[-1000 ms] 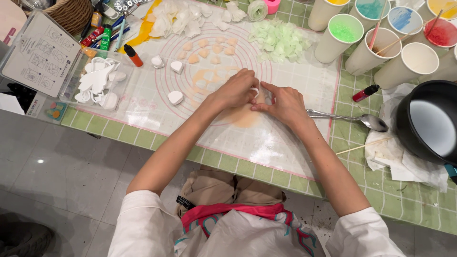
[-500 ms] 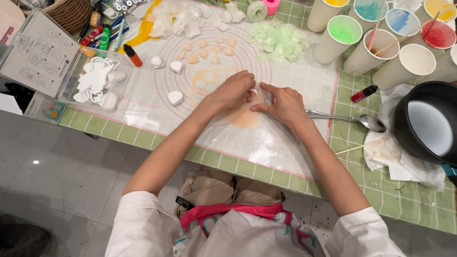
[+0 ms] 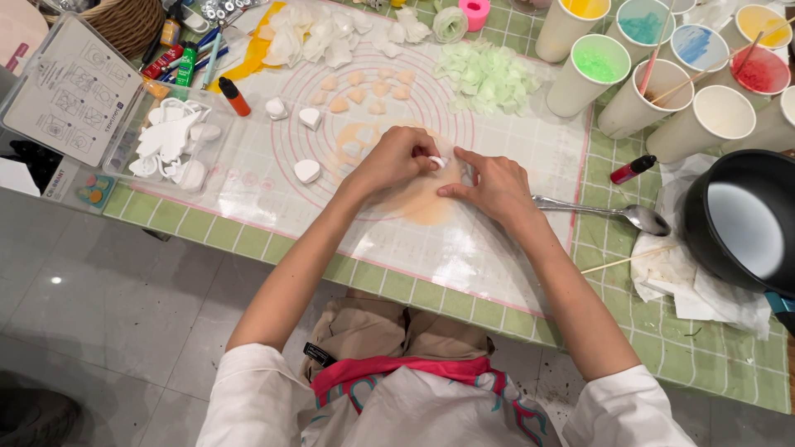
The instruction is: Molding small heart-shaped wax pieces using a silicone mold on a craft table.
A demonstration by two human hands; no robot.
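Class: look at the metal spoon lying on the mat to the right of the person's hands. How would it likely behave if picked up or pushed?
The metal spoon looks rigid, so it probably would not bend when lifted. Its shiny surface suggests it may slide easily on the smooth translucent mat if pushed. Its rounded bowl lies past the mat's edge on the green tiled table, so it might rock or pivot.

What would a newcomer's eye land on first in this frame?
Probably the two hands meeting at the centre of the translucent mat: the left hand pinches a small white cutter over a flat peach-coloured patch, with the right hand pressing beside it. Next come the paper cups of bright colour at top right, and the black pot at the right edge.
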